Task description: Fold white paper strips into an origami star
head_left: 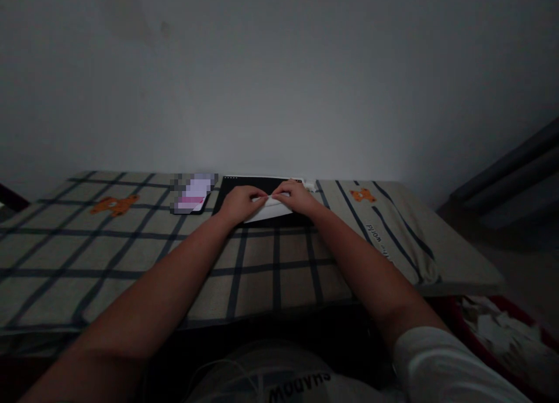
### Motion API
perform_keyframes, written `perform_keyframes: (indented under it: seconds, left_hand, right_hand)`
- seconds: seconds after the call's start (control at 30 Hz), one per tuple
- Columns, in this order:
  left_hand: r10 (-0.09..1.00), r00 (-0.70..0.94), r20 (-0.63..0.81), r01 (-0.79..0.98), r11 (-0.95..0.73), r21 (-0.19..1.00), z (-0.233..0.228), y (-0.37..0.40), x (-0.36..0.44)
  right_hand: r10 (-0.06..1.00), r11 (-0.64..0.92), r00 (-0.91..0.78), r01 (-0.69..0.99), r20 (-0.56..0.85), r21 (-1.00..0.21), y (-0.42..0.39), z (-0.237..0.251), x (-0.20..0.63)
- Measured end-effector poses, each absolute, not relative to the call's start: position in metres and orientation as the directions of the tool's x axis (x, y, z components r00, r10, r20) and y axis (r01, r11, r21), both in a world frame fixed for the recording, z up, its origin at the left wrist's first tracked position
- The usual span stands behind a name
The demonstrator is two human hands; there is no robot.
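White paper [267, 211] sits mid-frame on black pad [261, 184]. Left hand [239, 204] and right hand [300, 198] both pinch its top edge, about equally near. Long axis roughly left-right.

And here's paper, thin, white and matt, in the sheet [271, 211]; beneath it, the black pad [227, 188] looks flat and smooth, no shine on it! Now woven cloth, soft and matt, in the checked cover [253, 248], rucked at the right. Over to the wall [279, 88]: matt, mostly smooth. Plain cloth for the sleeve [437, 356], and crumpled, papery scraps [502, 327] down right.
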State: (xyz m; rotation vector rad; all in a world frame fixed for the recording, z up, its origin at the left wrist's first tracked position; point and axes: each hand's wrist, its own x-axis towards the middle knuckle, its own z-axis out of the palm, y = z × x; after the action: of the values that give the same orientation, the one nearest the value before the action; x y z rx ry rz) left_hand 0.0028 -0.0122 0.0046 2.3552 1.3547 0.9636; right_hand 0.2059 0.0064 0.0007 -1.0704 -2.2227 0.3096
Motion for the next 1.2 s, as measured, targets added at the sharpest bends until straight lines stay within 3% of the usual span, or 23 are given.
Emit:
perform_keyframes:
  seconds: [0.13,0.4,0.67,0.9,1.2]
  left_hand:
    - [0.837,0.363,0.409,0.631,-0.544,0.553,0.005,-0.011,0.004]
    - [0.881,0.309,0.358,0.561,-0.473,0.68,0.001,-0.002,0.001]
    - [0.912,0.304,0.277,0.563,-0.406,0.72,-0.001,-0.002,0.0]
    - [0.928,0.236,0.287,0.539,-0.371,0.756,0.002,-0.003,0.001]
    - [0.949,0.283,0.141,0.447,-0.261,0.856,0.001,-0.007,0.004]
  right_hand:
    - [0.776,0.628,-0.43,0.597,0.462,-0.5,0.003,0.005,0.204]
    - [0.875,0.483,-0.293,0.474,0.386,-0.736,0.009,0.003,0.213]
    - [0.877,0.466,-0.337,0.421,0.343,-0.778,0.009,0.002,0.212]
    - [0.914,0.39,-0.275,0.385,0.3,-0.837,0.014,-0.002,0.215]
    - [0.922,0.366,-0.266,0.356,0.282,-0.86,0.013,-0.002,0.214]
